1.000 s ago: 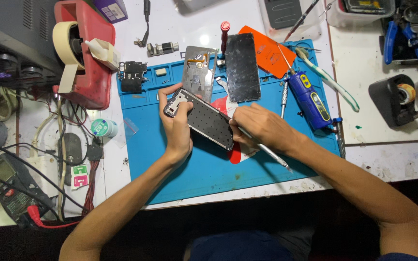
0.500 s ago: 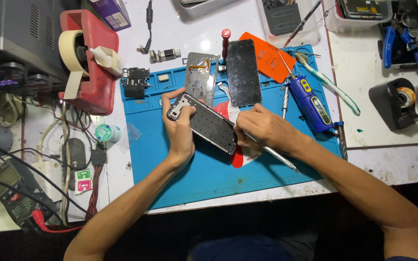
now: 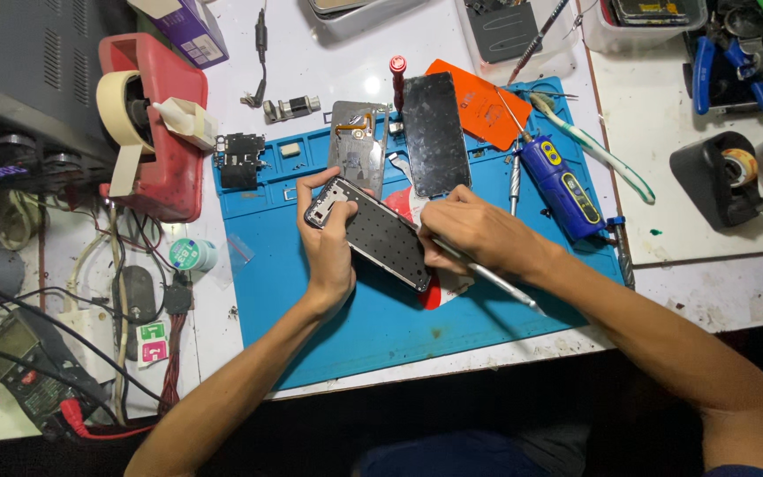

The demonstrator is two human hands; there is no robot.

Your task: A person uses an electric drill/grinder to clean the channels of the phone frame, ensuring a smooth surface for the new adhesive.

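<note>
Blue silicone work mat (image 3: 328, 327) lies under both my hands at the bench, where my left hand (image 3: 328, 252) is closed around the upper end of an opened black phone body (image 3: 371, 231), holding it tilted just above the mat. My right hand (image 3: 474, 234) pinches a slim metal tool (image 3: 487, 276), its tip at the phone's lower edge. A detached dark screen (image 3: 435, 132) and a blue electric screwdriver (image 3: 561, 184) rest nearby on the mat.

Left hand (image 3: 328, 247) curled, fingers gripping; right hand (image 3: 474, 234) clenched — forearms converging.
</note>
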